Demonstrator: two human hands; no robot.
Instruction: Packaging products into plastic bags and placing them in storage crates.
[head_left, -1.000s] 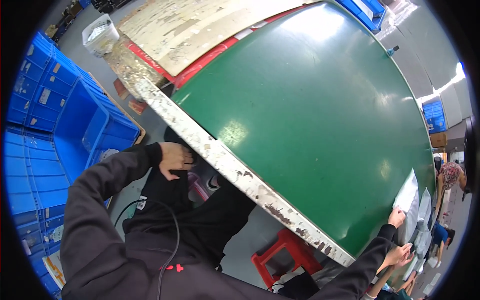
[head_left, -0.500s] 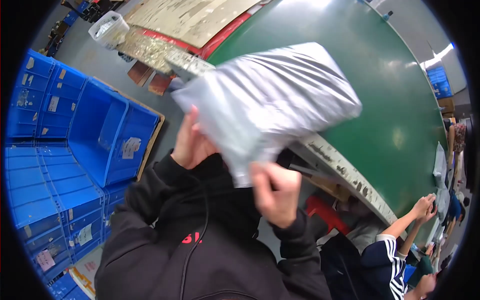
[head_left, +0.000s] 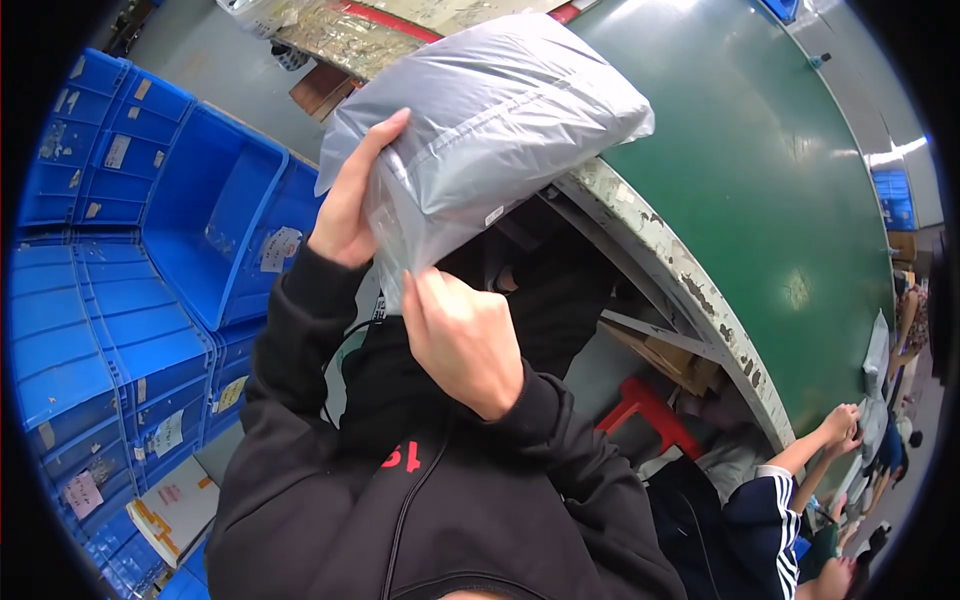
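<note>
A full silver-grey plastic mailing bag (head_left: 500, 110) is held up in front of me, tilted, over the near edge of the green table. My left hand (head_left: 352, 195) grips its left side, with the thumb lying on top and the other fingers hidden behind the film. Lower down, my right hand (head_left: 462, 335) pinches the loose, see-through flap end of the bag. What fills the bag does not show.
Blue plastic crates (head_left: 110, 330) are stacked on the left. A green table (head_left: 740, 230) with a worn pale edge spreads to the right. Beneath it stands a red stool (head_left: 650, 415). At the lower right a co-worker's hands (head_left: 842, 425) handle a grey bag (head_left: 876, 385).
The bag has moved left and closer to me, off most of the table top. My right hand has shifted left with the flap, and my left hand has turned upward on the bag's side.
</note>
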